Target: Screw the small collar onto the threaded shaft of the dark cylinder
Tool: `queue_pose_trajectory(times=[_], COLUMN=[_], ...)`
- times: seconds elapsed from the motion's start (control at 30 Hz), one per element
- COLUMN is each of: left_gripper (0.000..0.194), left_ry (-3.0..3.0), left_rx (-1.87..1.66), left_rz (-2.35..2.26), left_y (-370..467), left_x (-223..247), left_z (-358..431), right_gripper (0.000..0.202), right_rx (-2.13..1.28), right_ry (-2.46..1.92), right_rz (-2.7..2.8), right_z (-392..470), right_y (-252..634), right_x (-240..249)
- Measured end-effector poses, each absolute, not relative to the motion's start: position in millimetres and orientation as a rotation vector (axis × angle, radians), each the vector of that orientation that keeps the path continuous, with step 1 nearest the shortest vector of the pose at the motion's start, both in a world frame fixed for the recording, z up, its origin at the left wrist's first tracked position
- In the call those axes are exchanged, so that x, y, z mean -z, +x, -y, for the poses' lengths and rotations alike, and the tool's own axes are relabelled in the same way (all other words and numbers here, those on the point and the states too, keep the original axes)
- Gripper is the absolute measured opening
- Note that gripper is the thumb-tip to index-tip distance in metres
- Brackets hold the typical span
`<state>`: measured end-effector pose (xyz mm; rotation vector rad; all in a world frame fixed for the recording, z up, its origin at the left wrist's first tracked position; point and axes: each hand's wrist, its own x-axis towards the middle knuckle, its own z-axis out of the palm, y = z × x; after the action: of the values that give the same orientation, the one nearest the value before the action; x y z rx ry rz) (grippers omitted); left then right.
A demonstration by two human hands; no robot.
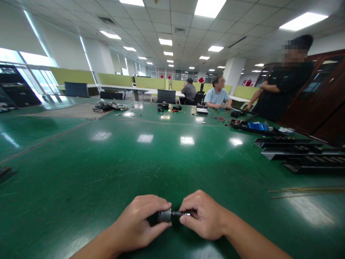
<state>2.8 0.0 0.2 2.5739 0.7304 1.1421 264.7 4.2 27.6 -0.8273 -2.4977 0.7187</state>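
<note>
Low in the middle of the head view, both hands hold a small dark metal cylinder with a thin shaft, lying sideways close above or on the green tabletop. My left hand grips the thick grey cylindrical end between thumb and fingers. On the other side, my right hand pinches the slim ridged shaft near its shiny tip. A short stretch of the shaft shows between the hands. The curled fingers hide part of each end, and I cannot tell the exact kind of part.
Black metal channels and thin brass-coloured rods lie at the right. Farther back are a black tray with blue items, a white box and loose parts. One person stands at right; two sit behind the table.
</note>
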Motion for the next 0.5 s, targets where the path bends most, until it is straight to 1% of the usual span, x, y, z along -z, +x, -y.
queue_pose_trajectory(times=[0.23, 0.5], left_gripper=[0.039, 0.04], left_ry=[2.572, 2.58], left_rx=[-1.178, -1.19], left_rz=[-0.752, -0.771], left_y=[2.9, 1.4], left_x=[-2.6, -0.5], left_z=[-0.3, -1.9], right_gripper=[0.015, 0.016], right_rx=[-0.721, -0.692], right_ry=[-0.831, -0.845], right_rz=[2.453, 2.467], right_z=[-3.7, -5.1], right_y=[263.8, 264.2], right_x=[-26.7, -25.9])
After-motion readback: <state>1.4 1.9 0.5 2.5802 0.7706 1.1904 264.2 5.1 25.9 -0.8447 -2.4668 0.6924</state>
